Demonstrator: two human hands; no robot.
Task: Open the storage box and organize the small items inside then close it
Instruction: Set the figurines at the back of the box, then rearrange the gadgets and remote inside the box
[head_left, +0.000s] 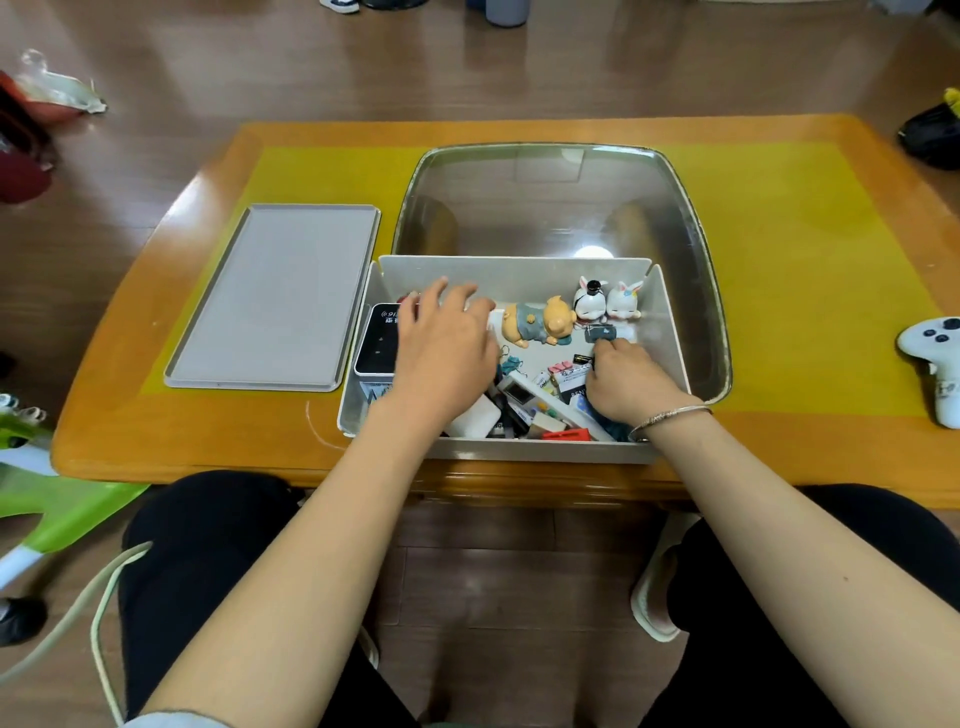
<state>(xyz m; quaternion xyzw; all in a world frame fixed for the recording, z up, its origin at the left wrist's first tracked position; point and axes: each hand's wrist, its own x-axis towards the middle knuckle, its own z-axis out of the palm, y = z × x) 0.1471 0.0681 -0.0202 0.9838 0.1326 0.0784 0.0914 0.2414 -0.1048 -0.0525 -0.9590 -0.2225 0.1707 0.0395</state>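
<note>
The grey storage box (519, 270) stands open at the table's near edge, full of small items. Its flat grey lid (275, 296) lies on the table to the left. My left hand (447, 343) reaches into the box's left half with fingers spread and relaxed, next to a black-and-white device (376, 340). My right hand (631, 382) is in the right half, its fingers curled down onto a small dark object (600, 332). A pig figurine (540, 325) lies on its side at the back, with two rabbit figurines (608, 304) upright beside it.
A clear glass panel (561, 202) is set in the orange table behind the box. A white game controller (935, 358) lies at the table's right edge. My black-trousered knees are under the near edge, and a green plastic stool (57, 514) stands at the left.
</note>
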